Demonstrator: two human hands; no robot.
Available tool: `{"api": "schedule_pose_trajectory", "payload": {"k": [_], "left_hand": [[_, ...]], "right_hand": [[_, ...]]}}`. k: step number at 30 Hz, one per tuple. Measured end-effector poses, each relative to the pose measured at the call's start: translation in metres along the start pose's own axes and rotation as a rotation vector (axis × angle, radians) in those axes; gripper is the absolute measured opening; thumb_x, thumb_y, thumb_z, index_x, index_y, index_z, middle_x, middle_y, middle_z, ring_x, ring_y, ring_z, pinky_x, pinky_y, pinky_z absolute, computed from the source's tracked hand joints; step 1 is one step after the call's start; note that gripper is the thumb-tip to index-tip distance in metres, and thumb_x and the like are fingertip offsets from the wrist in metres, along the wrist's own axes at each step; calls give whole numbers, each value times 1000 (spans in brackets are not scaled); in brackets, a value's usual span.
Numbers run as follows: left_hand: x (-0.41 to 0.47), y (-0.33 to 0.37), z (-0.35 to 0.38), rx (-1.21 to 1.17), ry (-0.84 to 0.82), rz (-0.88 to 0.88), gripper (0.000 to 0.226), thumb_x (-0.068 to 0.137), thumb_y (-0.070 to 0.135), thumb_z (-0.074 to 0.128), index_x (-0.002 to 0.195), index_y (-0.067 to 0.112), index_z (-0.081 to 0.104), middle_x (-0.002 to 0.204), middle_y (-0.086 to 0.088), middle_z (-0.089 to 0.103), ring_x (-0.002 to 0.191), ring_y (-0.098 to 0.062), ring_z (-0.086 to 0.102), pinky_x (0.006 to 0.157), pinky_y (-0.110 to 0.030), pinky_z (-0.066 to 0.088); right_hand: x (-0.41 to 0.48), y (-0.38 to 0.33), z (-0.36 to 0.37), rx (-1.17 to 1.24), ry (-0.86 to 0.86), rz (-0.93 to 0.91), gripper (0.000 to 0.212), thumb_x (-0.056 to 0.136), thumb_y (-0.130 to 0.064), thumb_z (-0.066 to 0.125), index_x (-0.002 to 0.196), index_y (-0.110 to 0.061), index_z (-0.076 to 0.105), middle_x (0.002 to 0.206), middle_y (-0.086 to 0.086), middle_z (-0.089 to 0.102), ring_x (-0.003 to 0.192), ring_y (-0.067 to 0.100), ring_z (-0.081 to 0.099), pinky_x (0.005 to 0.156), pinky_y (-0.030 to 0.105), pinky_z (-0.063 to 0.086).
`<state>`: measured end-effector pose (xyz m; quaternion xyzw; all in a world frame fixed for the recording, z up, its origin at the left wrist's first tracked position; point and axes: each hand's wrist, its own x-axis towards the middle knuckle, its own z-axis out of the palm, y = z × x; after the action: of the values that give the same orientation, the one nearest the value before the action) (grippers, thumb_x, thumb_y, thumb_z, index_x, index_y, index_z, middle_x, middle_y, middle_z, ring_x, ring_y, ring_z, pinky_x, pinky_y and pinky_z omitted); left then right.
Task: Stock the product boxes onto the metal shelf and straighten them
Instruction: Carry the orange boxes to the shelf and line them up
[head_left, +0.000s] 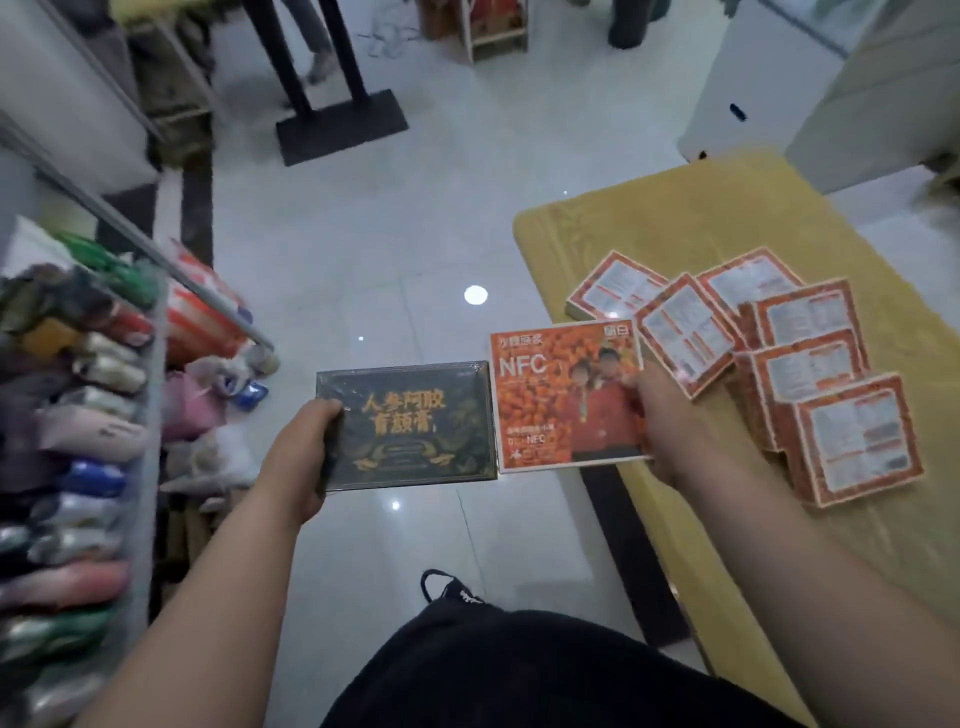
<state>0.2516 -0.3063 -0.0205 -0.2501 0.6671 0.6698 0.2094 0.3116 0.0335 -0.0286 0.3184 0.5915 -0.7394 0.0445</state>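
our left hand (298, 457), fingers (327, 408) curled round a dark box (410, 426) left of the worktop (675, 234), right hand (660, 421) gripping an orange box (561, 400) at the worktop's edge, spare boxes (810, 374) piled on it

The orange box (545, 405) bore a large white "NFC" and a smaller "NFC" lower down, the dark box (410, 426) carried gold characters "人参阿胶" over "首颜膏", and labels on the stacked boxes (857, 441) were too blurred to read.

A dark green box (410, 426) with gold lettering, an orange box (561, 397) with white border, yellow tablecloth (675, 228).
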Motion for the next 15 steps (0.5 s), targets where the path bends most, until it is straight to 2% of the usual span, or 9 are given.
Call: {"api": "schedule_pose_trajectory", "payload": {"k": [2,4,5,7,9,11,13,15], "left_hand": [[11,17,-38,-45,59,45,21,100,29,51,98,15,64,82,-5,74,61,-13,71,52,-21,53],[24,32,-77,-101,83,93,31,95,35,60,118,14,62,105,-11,76,85,-23,75,69,-34,59],[28,39,-96,-128,97,116,33,93,35,63,120,17,62,109,-12,75,90,-25,75,72,-37,60],[35,53,-126,-164,150,152,20,96,28,63,115,23,62,101,-7,77,85,-23,75,66,-35,61],[38,62,-152,-201,210,162,18,98,21,60,117,21,62,93,-5,77,78,-20,74,59,-32,59],[42,67,-177,-237,285,168,22,98,18,60,120,17,61,95,-8,76,76,-21,74,58,-33,59],[47,71,-198,-282,359,155,22,97,17,60,120,18,60,95,-9,75,74,-21,74,57,-34,59],[52,77,-212,-327,426,151,19,97,17,60,116,20,59,91,-6,75,72,-20,73,57,-36,60]], "right_hand": [[19,-11,48,-62,-94,-20,31,63,-35,61,87,-16,63,90,18,67,85,33,68,82,54,55],[38,-20,95,-105,-171,-35,31,72,-34,63,95,-13,67,105,26,70,93,39,71,89,53,57],[48,-24,118,-147,-193,-61,29,80,-34,64,101,-13,66,111,24,69,95,37,70,89,51,58],[66,-31,162,-157,-275,-73,37,90,-37,69,116,-12,62,110,15,73,96,33,73,87,49,59],[85,-38,203,-199,-371,-73,59,81,-44,80,126,-12,58,114,15,74,100,35,74,91,56,58],[106,-44,241,-282,-502,-91,75,71,-51,87,129,-14,58,117,14,73,104,35,73,94,56,56],[123,-56,277,-352,-592,-89,75,66,-53,88,127,-20,59,115,8,75,102,30,74,91,49,58],[145,-68,312,-429,-697,-78,74,66,-52,88,126,-21,60,115,6,76,101,28,75,89,48,59]]}}
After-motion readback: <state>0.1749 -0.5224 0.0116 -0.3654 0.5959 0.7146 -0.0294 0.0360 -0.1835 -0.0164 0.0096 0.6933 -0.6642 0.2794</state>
